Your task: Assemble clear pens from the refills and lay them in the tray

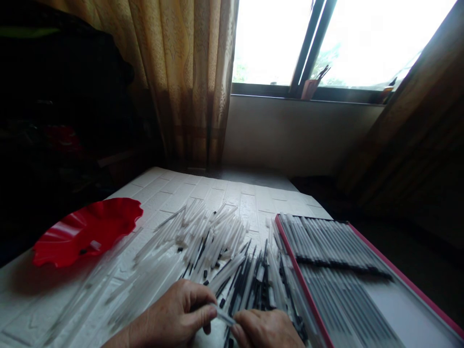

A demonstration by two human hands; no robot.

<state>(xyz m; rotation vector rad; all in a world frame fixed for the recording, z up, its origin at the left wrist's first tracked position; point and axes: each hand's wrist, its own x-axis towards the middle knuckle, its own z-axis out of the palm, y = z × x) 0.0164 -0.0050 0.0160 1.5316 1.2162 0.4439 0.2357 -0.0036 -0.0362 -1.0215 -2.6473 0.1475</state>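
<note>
A slim translucent pen barrel (224,316) spans the gap between my two hands at the bottom of the view. My left hand (177,309) pinches one end between thumb and forefinger. Around the other end, the fingers of my right hand (270,330) are closed. Just beyond them lie dark pen refills (250,275) mixed with clear tubes and small black caps. A large heap of clear pen barrels (195,227) spreads farther back and to the left. Whether a refill sits inside the held barrel is hard to make out.
On the right, a pink-edged box (300,280) holds rows of pens (322,237) with black ends. A red wavy-rimmed bowl (101,210) on the left contains a few small pieces. The white brick-patterned table (213,186) reaches toward a curtain (192,72) and window.
</note>
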